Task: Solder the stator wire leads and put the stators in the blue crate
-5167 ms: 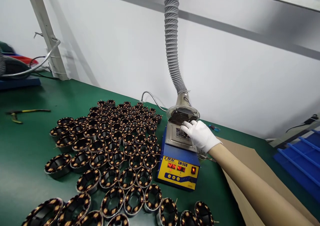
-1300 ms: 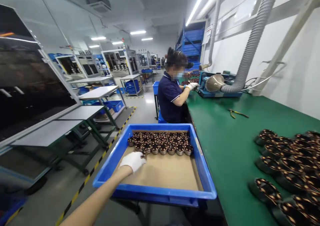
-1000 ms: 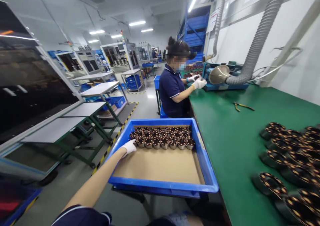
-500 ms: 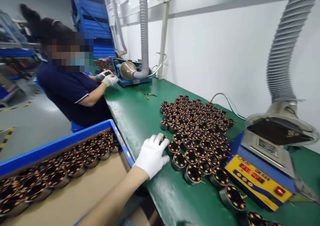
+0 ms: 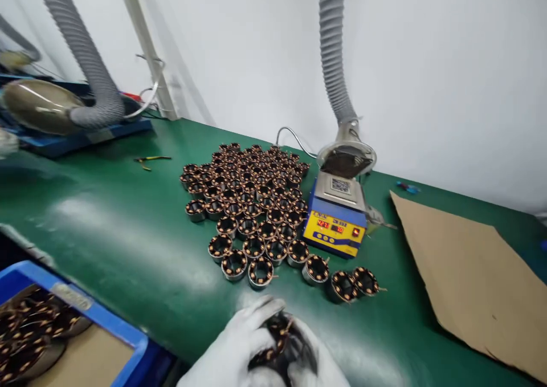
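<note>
My left hand [image 5: 239,344], in a white glove, is wrapped round a dark ring-shaped coil part [image 5: 282,341] at the bottom centre. From the other side my right hand [image 5: 318,355], also white-gloved, closes on the same part. Copper-coloured spots show on its rim, and motion blurs the fingers and part. Beyond my hands, many similar coil parts [image 5: 260,273] stand upright on the green table [image 5: 179,296]. To their right is a blue and yellow device [image 5: 335,227] with red digits and a metal top.
A blue tray [image 5: 128,335] holding coil parts is at lower left. Brown cardboard [image 5: 474,273] lies at right. Yellow-handled pliers [image 5: 151,159] rest at back left. A grey hose [image 5: 335,51] hangs over the device; another machine [image 5: 38,108] stands far left.
The view has swung right, and the co-worker is out of frame except for a bit of glove. My left hand has left the rows with a coil part; my right hand has come into view.
</note>
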Demonstrator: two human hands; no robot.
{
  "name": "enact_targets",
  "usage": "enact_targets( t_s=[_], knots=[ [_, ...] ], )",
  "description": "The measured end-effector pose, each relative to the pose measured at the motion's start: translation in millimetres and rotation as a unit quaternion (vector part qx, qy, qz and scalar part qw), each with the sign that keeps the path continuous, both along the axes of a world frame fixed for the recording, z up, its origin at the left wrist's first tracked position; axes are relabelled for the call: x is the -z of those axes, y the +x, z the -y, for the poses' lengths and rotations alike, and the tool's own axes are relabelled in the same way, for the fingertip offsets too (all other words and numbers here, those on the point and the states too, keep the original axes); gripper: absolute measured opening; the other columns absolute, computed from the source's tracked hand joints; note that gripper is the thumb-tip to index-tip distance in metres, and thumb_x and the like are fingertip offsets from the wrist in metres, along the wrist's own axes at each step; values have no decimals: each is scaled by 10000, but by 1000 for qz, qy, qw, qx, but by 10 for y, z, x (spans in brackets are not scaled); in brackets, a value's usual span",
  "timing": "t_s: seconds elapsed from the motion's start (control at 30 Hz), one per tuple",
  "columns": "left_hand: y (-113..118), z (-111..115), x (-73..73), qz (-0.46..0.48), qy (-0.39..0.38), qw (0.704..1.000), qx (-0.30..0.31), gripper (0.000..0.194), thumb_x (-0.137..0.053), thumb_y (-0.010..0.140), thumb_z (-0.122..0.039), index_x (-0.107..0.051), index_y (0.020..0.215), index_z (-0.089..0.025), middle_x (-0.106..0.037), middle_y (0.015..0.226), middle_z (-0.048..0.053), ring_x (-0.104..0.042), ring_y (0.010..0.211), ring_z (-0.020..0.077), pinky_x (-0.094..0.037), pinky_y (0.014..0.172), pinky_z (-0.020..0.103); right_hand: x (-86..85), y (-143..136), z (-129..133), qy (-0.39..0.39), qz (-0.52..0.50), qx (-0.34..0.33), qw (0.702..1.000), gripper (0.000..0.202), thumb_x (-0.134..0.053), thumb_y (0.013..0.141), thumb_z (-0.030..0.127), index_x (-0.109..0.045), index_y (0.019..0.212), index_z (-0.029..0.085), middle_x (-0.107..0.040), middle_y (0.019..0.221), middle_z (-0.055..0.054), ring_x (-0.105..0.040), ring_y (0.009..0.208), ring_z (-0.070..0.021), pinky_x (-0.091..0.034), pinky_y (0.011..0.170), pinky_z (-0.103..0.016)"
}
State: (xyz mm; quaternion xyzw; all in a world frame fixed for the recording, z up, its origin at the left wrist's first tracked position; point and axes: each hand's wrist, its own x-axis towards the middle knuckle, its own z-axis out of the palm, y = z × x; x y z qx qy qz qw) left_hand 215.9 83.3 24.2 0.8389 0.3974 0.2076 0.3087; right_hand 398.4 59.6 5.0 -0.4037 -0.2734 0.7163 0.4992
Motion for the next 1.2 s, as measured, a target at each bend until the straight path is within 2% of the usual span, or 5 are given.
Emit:
enact_targets(
  t_s=[0.23, 0.43, 0.6, 0.9, 1.2],
  knots=[
    [598, -84, 93, 179, -84, 980, 1, 928, -851, 517, -117, -418, 1334, -209, -433, 1373, 152, -407, 1250, 322, -346, 1056, 455, 31, 206, 113, -133, -177, 37, 974, 355, -742, 692, 477, -700, 926, 213, -711, 916, -68, -645, 913, -231, -476, 867, -407],
    [755, -248, -41, 252, -162, 953, -47, 190, -561, 736, -221, -707, 857, -237, -692, 976, 22, -590, 1004, 250, -434, 939, 358, 109, 190, 118, -97, -229, 62, 967, 245, -779, 689, 314, -688, 897, 223, -711, 916, -22, -647, 823, -161, -507, 740, -282],
    [791, -316, -52, 305, -335, 879, -146, 247, -573, 729, -334, -684, 908, -206, -693, 927, 39, -636, 890, 264, -521, 807, 355, -75, 204, 95, -112, -231, 42, 966, 347, -769, 691, 389, -686, 951, 176, -713, 855, -60, -653, 720, -162, -494, 619, -251],
    [842, -251, -70, 224, -171, 959, -31, 276, -662, 669, -259, -680, 944, -239, -661, 1078, 24, -523, 1116, 264, -388, 987, 378, -3, 203, 85, -119, -227, 93, 962, 184, -803, 654, 316, -688, 776, 243, -701, 854, 17, -626, 805, -160, -492, 750, -290],
    [861, -436, -179, 328, -366, 839, -233, 360, -623, 665, -458, -660, 882, -173, -694, 894, 60, -637, 885, 269, -514, 798, 336, -82, 205, 65, -110, -256, 33, 960, 389, -734, 725, 387, -659, 1042, 176, -695, 1005, -106, -659, 808, -218, -494, 683, -307]
  ],
)
